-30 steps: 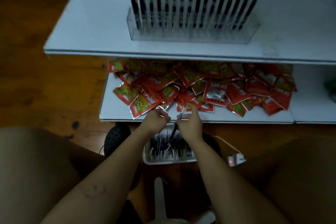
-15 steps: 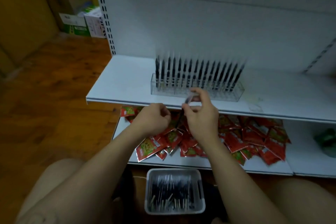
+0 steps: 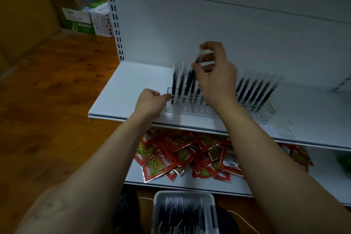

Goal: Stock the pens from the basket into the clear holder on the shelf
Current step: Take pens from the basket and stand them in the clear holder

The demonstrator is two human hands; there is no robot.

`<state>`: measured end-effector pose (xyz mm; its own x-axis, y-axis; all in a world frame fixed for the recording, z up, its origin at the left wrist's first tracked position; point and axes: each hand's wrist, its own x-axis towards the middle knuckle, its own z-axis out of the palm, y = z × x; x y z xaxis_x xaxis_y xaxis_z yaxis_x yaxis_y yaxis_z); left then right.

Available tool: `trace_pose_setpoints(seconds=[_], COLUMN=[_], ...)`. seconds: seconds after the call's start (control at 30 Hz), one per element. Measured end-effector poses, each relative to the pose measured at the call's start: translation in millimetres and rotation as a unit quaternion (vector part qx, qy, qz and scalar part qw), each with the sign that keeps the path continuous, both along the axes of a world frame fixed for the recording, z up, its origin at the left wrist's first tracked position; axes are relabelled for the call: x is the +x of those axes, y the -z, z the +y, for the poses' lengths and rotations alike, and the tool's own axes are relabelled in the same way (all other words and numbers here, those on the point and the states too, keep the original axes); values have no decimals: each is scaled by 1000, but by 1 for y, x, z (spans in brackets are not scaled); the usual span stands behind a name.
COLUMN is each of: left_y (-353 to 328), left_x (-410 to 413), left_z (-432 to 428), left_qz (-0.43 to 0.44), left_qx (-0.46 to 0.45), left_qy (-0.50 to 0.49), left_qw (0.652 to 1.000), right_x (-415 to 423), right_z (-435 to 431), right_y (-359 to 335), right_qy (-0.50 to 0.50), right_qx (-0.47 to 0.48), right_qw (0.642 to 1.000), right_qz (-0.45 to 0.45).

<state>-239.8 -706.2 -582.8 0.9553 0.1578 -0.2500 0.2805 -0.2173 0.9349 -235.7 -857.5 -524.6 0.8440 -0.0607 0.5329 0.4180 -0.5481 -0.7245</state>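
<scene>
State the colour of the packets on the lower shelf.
Red packets with green-yellow pictures, best seen in the head view.

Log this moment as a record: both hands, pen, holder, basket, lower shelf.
right hand: pinches pen above holder
left hand: curled at holder's left end, nothing visible in it
holder: on upper shelf, stocked pens standing in it
basket: on floor, loose pens inside
lower shelf: red packets piled

Open air above the shelf (image 3: pixel 117 89), clear up the back panel (image 3: pixel 247 34). Upright pens (image 3: pixel 254 91) crowd both ends of the clear holder (image 3: pixel 266 115). The right hand (image 3: pixel 214 78) and its pen (image 3: pixel 199 57) block the middle. Bare shelf lies left.
</scene>
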Motion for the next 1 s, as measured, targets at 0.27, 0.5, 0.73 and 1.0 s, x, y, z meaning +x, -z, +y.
trace_pose_setpoints(seconds=[0.27,0.5,0.73,1.0], left_y=[9,15,7,40], left_x=[11,6,-44,-110], left_z=[-1,-1,-13,-29], left_qz=[16,-3,-60,-51], left_qx=[-15,11,77,208], left_qy=[-16,-29,-17,73], left_qw=[1000,1000,995,974], right_x=[8,-8,-60,-114], right_z=[-6,-26,-39,-61], right_y=[21,28,58,116], right_qy=[-14,-59,-16,-59], right_qx=[-104,-257,-151,-246], right_qw=[994,957,978,908], right_qz=[35,124,144,334])
